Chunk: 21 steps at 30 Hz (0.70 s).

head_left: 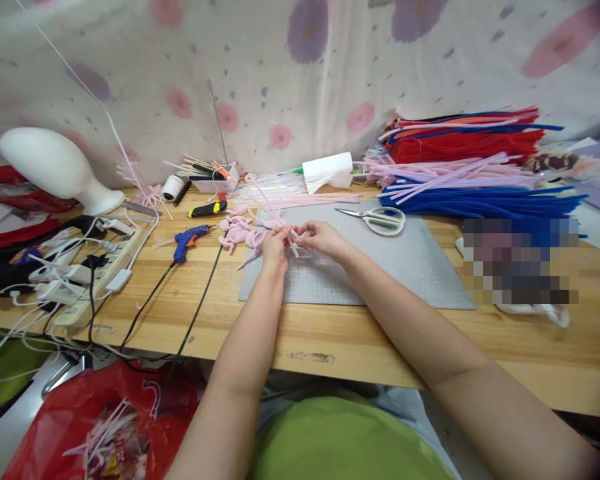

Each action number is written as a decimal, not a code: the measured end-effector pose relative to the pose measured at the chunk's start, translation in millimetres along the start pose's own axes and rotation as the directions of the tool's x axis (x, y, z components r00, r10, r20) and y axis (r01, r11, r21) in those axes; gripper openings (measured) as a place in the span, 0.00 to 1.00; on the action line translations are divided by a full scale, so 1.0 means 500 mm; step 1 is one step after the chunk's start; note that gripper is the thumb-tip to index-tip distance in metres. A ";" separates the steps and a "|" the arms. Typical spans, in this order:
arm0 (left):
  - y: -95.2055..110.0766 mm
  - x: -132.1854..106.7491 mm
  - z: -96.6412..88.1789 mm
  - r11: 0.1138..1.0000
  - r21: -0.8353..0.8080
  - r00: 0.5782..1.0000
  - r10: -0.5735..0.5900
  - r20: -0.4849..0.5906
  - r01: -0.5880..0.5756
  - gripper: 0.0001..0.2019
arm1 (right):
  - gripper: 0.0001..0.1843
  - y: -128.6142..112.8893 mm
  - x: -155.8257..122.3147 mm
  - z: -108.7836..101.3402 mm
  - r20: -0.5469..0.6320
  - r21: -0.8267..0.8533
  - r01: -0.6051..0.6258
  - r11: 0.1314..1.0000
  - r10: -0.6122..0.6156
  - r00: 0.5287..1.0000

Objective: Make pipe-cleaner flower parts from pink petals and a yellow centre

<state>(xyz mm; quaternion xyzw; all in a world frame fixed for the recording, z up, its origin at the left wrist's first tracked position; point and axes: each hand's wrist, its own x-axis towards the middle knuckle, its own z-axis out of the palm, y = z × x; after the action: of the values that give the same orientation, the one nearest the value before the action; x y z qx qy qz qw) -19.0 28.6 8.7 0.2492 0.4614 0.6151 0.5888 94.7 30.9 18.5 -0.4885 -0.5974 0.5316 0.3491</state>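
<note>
Over the grey cutting mat, both hands meet at several pale pink pipe cleaners. My left hand is closed around them, and their long ends stick up and away from me. Close beside it, my right hand pinches the short ends on the right side. Left of my left hand lies a small pile of curled pink pipe-cleaner pieces. Scissors with pale handles rest on the far part of the mat, beyond my right hand.
A blue glue gun, a yellow-black utility knife and a cable-covered power strip lie to the left. A white foam head is behind them. Blue pipe cleaners and red ones are stacked back right. A red bag hangs below.
</note>
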 end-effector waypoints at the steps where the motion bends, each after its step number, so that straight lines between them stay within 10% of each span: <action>1: -0.002 0.003 -0.001 1.000 0.005 1.000 0.009 0.006 -0.009 0.05 | 0.05 0.003 0.002 0.001 0.031 0.038 -0.017 0.999 0.015 0.999; 8: -0.023 0.015 -0.001 0.962 0.113 0.968 0.252 -0.021 -0.248 0.10 | 0.09 0.032 0.015 0.010 0.024 0.091 -0.030 0.995 0.028 0.999; 17: -0.029 0.015 0.004 0.957 -0.025 0.953 0.286 -0.097 -0.289 0.12 | 0.09 0.038 -0.006 0.057 -0.148 -0.504 0.045 0.863 -0.137 0.979; 21: -0.029 0.013 0.002 0.958 -0.057 0.954 0.271 -0.131 -0.280 0.14 | 0.08 0.025 -0.022 0.066 -0.082 -0.511 0.038 0.859 -0.092 0.992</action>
<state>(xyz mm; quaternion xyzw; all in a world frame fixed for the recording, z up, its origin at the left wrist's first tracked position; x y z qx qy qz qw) -12.1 33.6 -4.9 0.2508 0.4341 0.7221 0.4768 69.6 10.2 0.9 -0.5697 -0.7134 0.3173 0.2564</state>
